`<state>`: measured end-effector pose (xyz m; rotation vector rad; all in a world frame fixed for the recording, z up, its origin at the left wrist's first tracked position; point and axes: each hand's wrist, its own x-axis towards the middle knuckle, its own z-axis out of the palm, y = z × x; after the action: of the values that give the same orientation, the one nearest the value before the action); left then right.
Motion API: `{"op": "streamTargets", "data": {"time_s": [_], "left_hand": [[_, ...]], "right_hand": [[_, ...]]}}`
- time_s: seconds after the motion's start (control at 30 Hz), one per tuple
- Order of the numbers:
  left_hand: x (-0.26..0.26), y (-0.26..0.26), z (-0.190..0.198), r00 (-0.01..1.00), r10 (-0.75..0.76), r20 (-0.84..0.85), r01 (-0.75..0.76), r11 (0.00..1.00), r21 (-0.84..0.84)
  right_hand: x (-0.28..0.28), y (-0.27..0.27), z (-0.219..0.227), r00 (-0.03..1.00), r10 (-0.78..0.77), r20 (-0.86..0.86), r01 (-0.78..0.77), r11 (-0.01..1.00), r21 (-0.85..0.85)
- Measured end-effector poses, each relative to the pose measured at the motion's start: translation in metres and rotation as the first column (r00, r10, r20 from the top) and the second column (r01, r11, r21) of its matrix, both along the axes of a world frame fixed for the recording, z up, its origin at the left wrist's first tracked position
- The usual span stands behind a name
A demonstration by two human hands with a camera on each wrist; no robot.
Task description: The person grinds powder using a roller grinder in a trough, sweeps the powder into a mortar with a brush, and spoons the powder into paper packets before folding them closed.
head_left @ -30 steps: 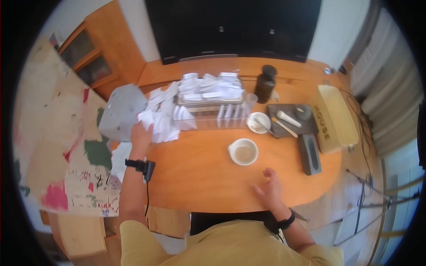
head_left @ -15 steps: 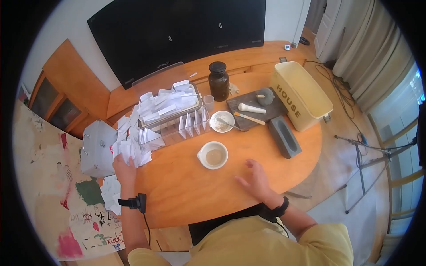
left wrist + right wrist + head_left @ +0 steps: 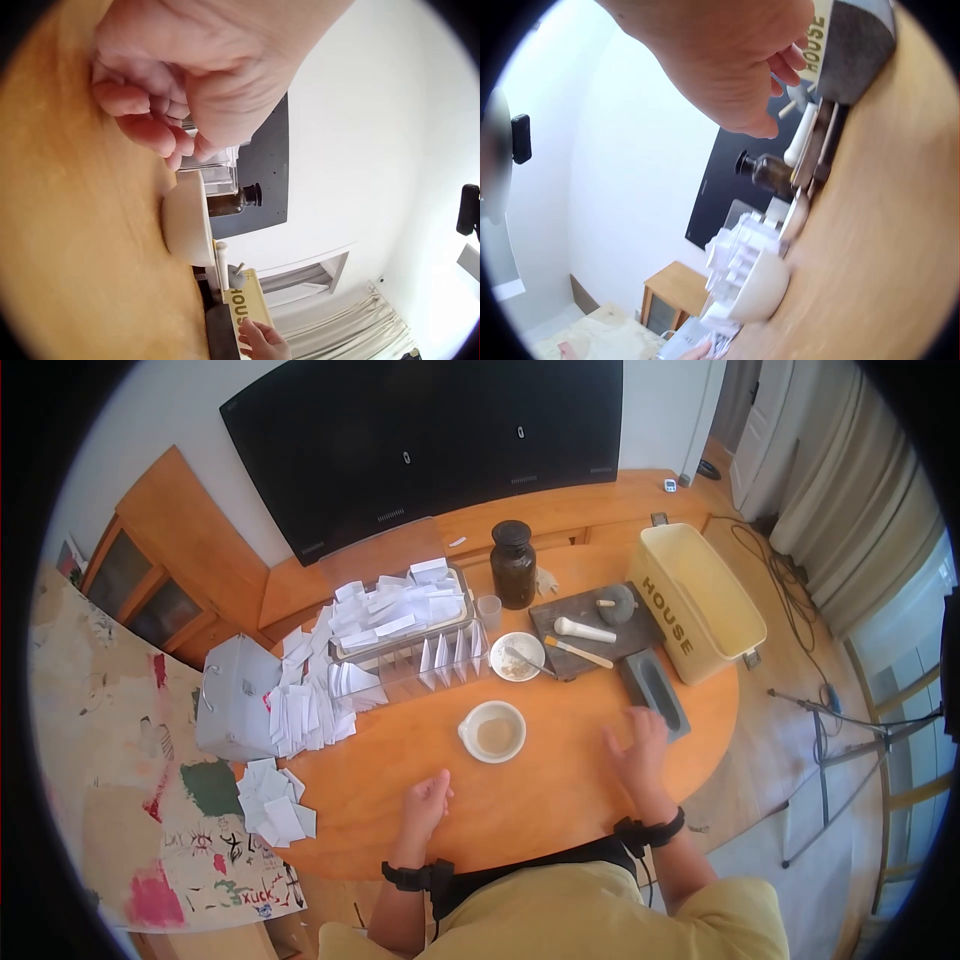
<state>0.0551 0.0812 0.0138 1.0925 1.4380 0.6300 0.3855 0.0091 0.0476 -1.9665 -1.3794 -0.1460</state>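
A white spouted bowl (image 3: 519, 732) with pale beige contents stands on the wooden table. My left hand (image 3: 425, 807) is in front of it, to the left, fingers loosely curled and holding nothing; the left wrist view shows the hand (image 3: 191, 82) above the tabletop beside the bowl (image 3: 185, 221). My right hand (image 3: 642, 755), fingers relaxed and apart, is just in front of the grey hollowed block (image 3: 655, 695). In the right wrist view nothing is in that hand (image 3: 735, 67), and the block (image 3: 855, 52) lies beyond its fingers; whether they touch cannot be told.
Behind the bowl are a small powder dish (image 3: 497, 660), a dark board (image 3: 560, 663) with a pestle and brush, and a brown jar (image 3: 514, 575). A cream HOUSE bin (image 3: 652, 575) is at right. Folded papers (image 3: 305, 715), an organizer (image 3: 400, 676) and a silver case (image 3: 235, 695) are at left.
My left hand has left the papers and come right, to the front of the bowl. My right hand has shifted right, towards the grey block. The head view has also turned.
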Motion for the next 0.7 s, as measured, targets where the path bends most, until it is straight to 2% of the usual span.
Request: {"op": "streamTargets", "data": {"time_s": [0.07, 0.13, 0.23, 0.33, 0.7], "left_hand": [[0.000, 0.000, 0.001, 0.998, 0.013, -0.056, -0.015, 0.999, -0.042], [-0.004, 0.003, -0.008, 0.999, 0.031, -0.035, -0.033, 0.998, -0.056], [-0.007, 0.006, -0.008, 0.999, 0.043, -0.007, -0.044, 0.994, -0.103], [-0.005, 0.006, -0.004, 0.998, 0.050, -0.026, -0.053, 0.993, -0.101], [-0.002, 0.003, -0.008, 0.998, 0.040, -0.053, -0.042, 0.998, -0.036]], "right_hand": [[0.025, -0.002, 0.007, 0.987, -0.127, 0.094, 0.129, 0.992, -0.013], [0.046, -0.006, 0.010, 0.955, -0.258, 0.145, 0.269, 0.962, -0.055], [0.069, -0.009, -0.004, 0.933, -0.329, 0.145, 0.354, 0.911, -0.210], [0.075, -0.008, -0.002, 0.945, -0.327, 0.026, 0.315, 0.882, -0.352], [0.068, -0.006, 0.006, 0.949, -0.289, 0.123, 0.314, 0.880, -0.356]]}}
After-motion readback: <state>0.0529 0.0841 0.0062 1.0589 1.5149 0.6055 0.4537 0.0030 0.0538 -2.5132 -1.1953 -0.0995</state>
